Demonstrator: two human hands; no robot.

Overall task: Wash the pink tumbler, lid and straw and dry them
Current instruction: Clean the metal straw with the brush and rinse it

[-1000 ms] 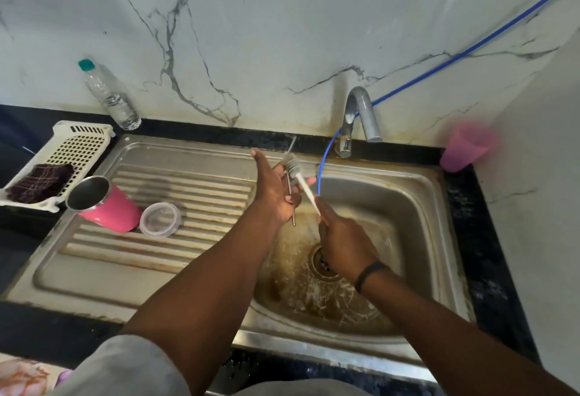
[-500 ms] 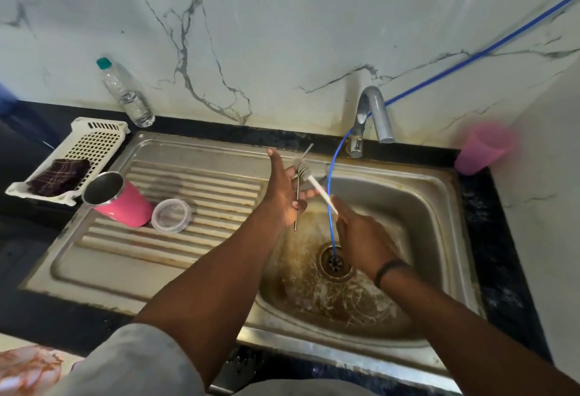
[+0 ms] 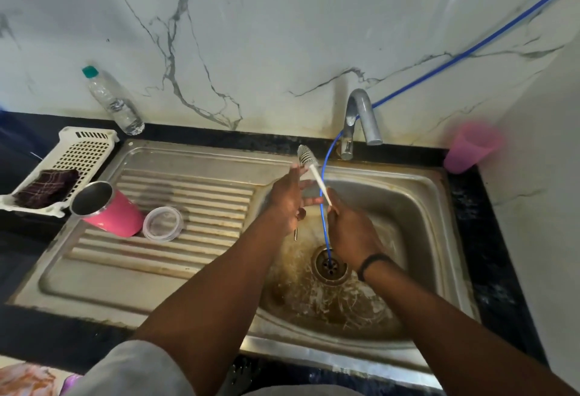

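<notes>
Left hand (image 3: pixel 287 199) grips the thin metal straw (image 3: pixel 295 234); right hand (image 3: pixel 348 227) pinches a white-handled bristle brush (image 3: pixel 310 164).

Pink tumbler (image 3: pixel 113 218), clear lid (image 3: pixel 163 223), blue hose (image 3: pixel 323 194), dk checked cloth (image 3: pixel 47 187).

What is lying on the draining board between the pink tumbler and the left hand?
In the head view, the clear round lid lies there, right beside the pink tumbler. From the lid to the left hand, only bare ridged draining board shows.
</notes>
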